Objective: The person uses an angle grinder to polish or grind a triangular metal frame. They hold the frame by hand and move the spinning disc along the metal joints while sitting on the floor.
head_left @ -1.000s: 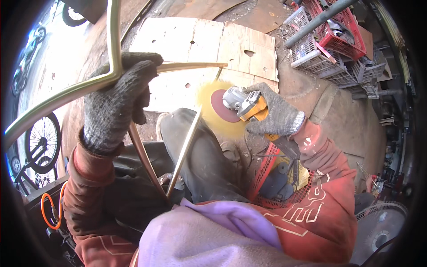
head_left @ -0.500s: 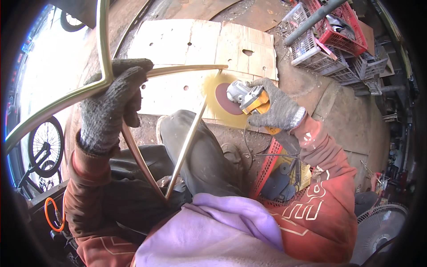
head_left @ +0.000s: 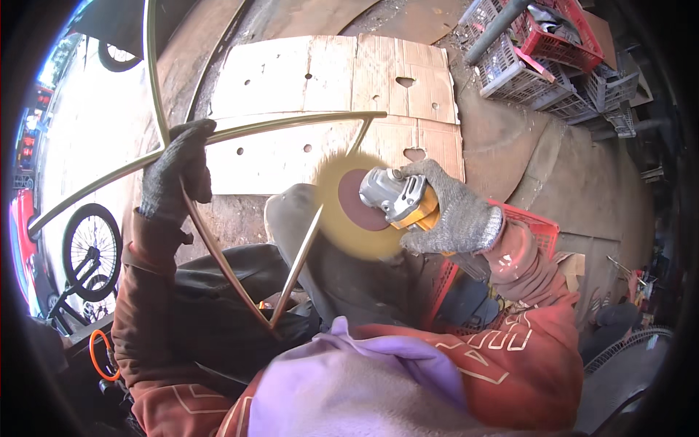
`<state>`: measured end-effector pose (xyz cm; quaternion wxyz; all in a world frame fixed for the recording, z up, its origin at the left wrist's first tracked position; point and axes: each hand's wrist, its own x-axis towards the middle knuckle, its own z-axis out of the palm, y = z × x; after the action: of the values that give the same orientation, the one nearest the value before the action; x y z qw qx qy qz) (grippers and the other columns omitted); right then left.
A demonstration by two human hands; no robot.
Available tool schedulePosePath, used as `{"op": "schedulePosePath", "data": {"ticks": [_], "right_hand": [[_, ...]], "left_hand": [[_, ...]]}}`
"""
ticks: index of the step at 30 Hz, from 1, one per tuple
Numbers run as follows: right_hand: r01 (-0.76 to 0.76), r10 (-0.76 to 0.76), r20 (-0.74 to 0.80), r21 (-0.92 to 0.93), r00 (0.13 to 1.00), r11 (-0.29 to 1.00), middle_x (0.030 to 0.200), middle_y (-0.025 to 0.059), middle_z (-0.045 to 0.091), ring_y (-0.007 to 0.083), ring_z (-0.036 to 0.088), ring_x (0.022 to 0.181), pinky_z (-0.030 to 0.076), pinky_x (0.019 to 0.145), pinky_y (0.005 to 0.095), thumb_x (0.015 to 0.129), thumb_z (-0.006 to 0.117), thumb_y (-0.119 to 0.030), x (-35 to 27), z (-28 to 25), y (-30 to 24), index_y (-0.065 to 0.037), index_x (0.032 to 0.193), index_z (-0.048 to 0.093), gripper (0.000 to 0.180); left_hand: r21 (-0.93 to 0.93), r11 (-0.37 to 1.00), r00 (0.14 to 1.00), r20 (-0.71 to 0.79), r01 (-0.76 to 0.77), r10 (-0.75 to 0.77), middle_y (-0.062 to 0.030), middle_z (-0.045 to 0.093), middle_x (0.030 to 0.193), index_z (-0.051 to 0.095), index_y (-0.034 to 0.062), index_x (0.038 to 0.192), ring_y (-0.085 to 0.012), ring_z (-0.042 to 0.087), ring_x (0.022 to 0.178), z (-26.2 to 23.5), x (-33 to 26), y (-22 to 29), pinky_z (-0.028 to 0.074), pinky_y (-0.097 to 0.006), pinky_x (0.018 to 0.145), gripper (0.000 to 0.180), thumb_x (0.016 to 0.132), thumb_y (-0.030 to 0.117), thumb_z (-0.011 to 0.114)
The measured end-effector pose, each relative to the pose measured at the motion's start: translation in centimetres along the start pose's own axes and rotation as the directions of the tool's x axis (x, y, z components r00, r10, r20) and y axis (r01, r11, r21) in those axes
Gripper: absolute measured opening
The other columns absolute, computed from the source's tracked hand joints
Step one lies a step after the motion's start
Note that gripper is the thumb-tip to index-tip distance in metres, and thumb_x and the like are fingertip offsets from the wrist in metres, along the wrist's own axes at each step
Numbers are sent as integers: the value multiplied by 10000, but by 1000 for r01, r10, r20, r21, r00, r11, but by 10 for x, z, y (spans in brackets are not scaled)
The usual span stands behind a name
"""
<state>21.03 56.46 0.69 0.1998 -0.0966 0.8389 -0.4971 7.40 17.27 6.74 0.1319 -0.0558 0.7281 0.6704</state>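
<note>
In a grey knit glove, my left hand (head_left: 178, 171) is closed around a joint of the metal tube frame (head_left: 287, 125). The frame has bent, gold-toned tubes, and two of them meet in a V over my lap. My right hand (head_left: 459, 211), also gloved, grips an angle grinder (head_left: 408, 204) with a silver head and yellow body. Its round disc (head_left: 364, 200) has a maroon centre and a blurred yellow rim. The disc overlaps the right tube of the V and hides a stretch of it; whether it touches the metal I cannot tell.
Flattened cardboard (head_left: 284, 80) with holes lies on the floor ahead. Stacked plastic crates (head_left: 524, 84) stand at the upper right. Beside my right forearm is a red basket (head_left: 535, 222). A bicycle wheel (head_left: 91, 251) is at the left, a fan (head_left: 626, 371) at the lower right.
The grinder has come down along the right tube, closer to my lap. My left hand and the frame's upper part have shifted slightly left. Both hands keep their hold.
</note>
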Motion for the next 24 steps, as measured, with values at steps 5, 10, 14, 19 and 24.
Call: {"op": "schedulePosePath", "data": {"ticks": [5,10,14,19,24], "right_hand": [[-17,15,-30,-61,999,998,1362,164,552,279,561,1272,467,1080,415,666,939,-216,4,0,14,-76,1455,395,968],[2,-3,-111,-13,994,1000,1261,174,604,311,638,1179,522,1005,422,704,922,-234,9,-4,30,-81,1420,434,880],[-48,52,-124,35,991,998,1254,170,612,304,642,1176,521,1000,416,709,919,-232,10,-4,30,-84,1422,432,876],[-53,52,9,6,999,999,1249,194,648,341,664,1169,519,1000,420,713,911,-247,-3,4,8,-89,1428,429,878],[-84,84,16,-15,996,996,1267,202,644,363,661,1178,519,1007,419,712,896,-247,-1,2,5,-81,1436,421,883]], "left_hand": [[-40,997,998,-6,70,-70,34,425,566,674,8,1198,-119,398,415,-5,9,-12,341,-287,420,375,996,320,626],[-43,990,990,-20,136,-137,41,416,567,671,34,1199,-124,390,418,-11,15,-16,328,-292,425,362,999,334,630],[-44,995,996,4,90,-90,39,420,567,666,28,1219,-128,400,421,-13,15,-20,336,-294,426,379,1003,336,622],[12,997,994,73,75,-76,68,450,702,641,83,1286,-72,386,503,-15,10,-16,329,-250,499,386,994,335,621],[72,997,1000,16,14,-15,29,440,593,646,-6,1249,-110,415,442,-1,1,-4,356,-271,447,386,1009,290,587]]}}
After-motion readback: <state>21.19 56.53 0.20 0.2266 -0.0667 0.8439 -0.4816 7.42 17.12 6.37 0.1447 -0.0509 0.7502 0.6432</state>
